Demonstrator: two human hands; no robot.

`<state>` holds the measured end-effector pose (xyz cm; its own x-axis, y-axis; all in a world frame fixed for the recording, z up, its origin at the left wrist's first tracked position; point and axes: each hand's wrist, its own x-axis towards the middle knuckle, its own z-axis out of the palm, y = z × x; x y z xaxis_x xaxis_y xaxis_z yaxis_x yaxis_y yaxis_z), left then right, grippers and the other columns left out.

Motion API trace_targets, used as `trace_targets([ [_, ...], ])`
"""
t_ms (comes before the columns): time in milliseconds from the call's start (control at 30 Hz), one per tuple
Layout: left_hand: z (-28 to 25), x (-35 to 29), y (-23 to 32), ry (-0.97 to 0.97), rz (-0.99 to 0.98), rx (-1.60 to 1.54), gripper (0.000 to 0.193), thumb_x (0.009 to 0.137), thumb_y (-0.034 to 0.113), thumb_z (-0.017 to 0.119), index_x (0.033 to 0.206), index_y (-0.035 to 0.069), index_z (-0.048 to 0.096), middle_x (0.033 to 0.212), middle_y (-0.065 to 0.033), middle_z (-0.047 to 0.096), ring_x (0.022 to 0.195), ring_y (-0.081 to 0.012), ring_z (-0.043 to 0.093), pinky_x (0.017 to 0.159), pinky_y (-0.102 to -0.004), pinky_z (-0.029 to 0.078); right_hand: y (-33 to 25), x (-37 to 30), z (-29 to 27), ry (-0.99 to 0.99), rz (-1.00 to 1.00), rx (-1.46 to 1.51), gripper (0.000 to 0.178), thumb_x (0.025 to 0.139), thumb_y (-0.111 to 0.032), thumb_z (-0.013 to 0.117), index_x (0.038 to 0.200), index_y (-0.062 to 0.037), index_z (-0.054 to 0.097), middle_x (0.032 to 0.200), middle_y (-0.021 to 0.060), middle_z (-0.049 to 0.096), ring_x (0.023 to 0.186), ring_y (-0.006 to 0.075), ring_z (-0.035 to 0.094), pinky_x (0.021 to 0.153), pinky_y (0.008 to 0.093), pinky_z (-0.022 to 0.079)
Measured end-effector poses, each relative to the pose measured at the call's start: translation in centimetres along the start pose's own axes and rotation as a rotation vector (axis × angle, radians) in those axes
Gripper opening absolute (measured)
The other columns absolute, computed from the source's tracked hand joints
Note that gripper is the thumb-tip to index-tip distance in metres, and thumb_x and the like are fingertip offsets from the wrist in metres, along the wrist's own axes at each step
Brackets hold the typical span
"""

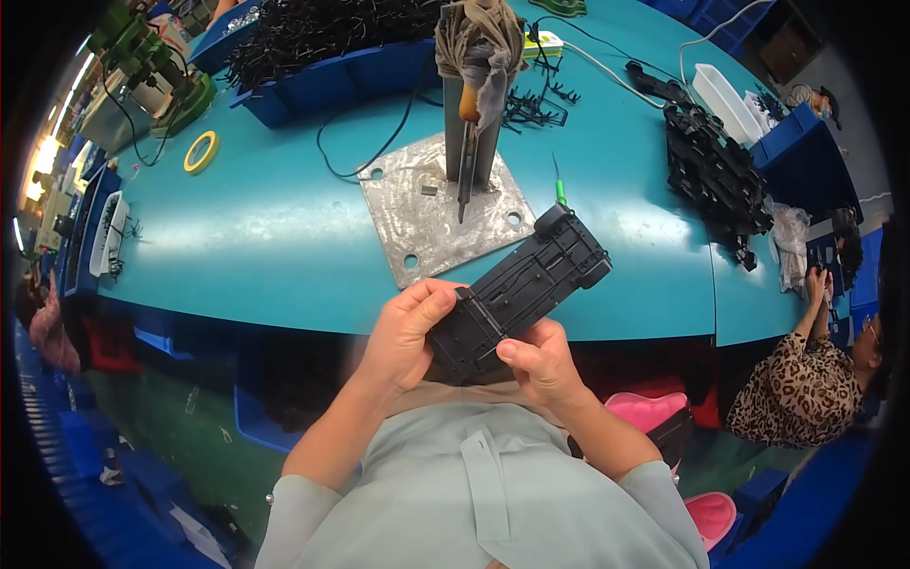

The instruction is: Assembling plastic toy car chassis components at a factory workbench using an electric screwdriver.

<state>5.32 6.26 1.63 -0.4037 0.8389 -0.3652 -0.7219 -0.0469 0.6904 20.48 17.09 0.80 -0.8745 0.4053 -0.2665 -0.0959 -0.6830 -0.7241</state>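
Observation:
Both my hands grip a black plastic toy-car chassis, tilted with its far end up to the right and its ribbed side showing. My left hand is closed round its near left corner, thumb on top. At the near right edge my right hand pinches it, thumb pressed on the surface and fingers hidden beneath. Just beyond the chassis stands a metal base plate with an upright post, from which a soldering-iron-like tool with a cloth-wrapped top hangs. A green-handled screwdriver lies behind the chassis's far end.
A blue bin of black parts stands at the back left, near a yellow tape roll. More black chassis are piled on the right of the teal table. A co-worker sits at the far right. Cables cross the tabletop.

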Motion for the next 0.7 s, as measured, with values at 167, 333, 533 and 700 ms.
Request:
trace_targets([
  [167, 0.4, 1.2, -0.7, 0.123, 0.095, -0.134, 0.025, 0.095, 0.026, 0.057, 0.097, 0.001, 0.060, 0.090, -0.0040, 0.063, 0.081, -0.0114, 0.060, 0.076, -0.0268, 0.052, 0.0, 1.6, 0.3, 0.015, -0.031, -0.009, 0.041, 0.078, -0.004, 0.067, 0.117, 0.0012, 0.055, 0.115, 0.0076, 0.059, 0.108, 0.0164, 0.054, 0.098, 0.0333, 0.041],
  [333, 0.7, 2.2, -0.4, 0.167, 0.168, -0.108, 0.027, 0.096, 0.028, 0.054, 0.097, 0.001, 0.058, 0.087, -0.0051, 0.062, 0.075, -0.0119, 0.061, 0.070, -0.0270, 0.053, 0.0, 3.0, 0.3, 0.033, -0.024, 0.012, 0.041, 0.079, -0.005, 0.068, 0.117, 0.0011, 0.054, 0.116, 0.0079, 0.059, 0.109, 0.0175, 0.055, 0.098, 0.0333, 0.041],
  [533, 0.8, 4.1, 1.1, 0.175, 0.171, -0.078, 0.027, 0.096, 0.028, 0.054, 0.097, 0.001, 0.056, 0.085, -0.0057, 0.062, 0.072, -0.0126, 0.062, 0.066, -0.0272, 0.054, -0.2, 4.7, 0.3, 0.022, -0.059, 0.020, 0.035, 0.080, -0.009, 0.068, 0.111, -0.0007, 0.055, 0.102, 0.0035, 0.060, 0.088, 0.0103, 0.054, 0.079, 0.0262, 0.045],
  [700, 0.7, 5.4, 2.1, 0.113, 0.172, -0.067, 0.026, 0.095, 0.028, 0.056, 0.097, 0.002, 0.056, 0.086, -0.0057, 0.062, 0.073, -0.0127, 0.062, 0.066, -0.0275, 0.054, -0.5, 5.6, 0.9, 0.045, -0.148, 0.024, 0.031, 0.080, -0.010, 0.069, 0.106, -0.0015, 0.055, 0.095, 0.0020, 0.058, 0.080, 0.0086, 0.050, 0.072, 0.0243, 0.042],
])
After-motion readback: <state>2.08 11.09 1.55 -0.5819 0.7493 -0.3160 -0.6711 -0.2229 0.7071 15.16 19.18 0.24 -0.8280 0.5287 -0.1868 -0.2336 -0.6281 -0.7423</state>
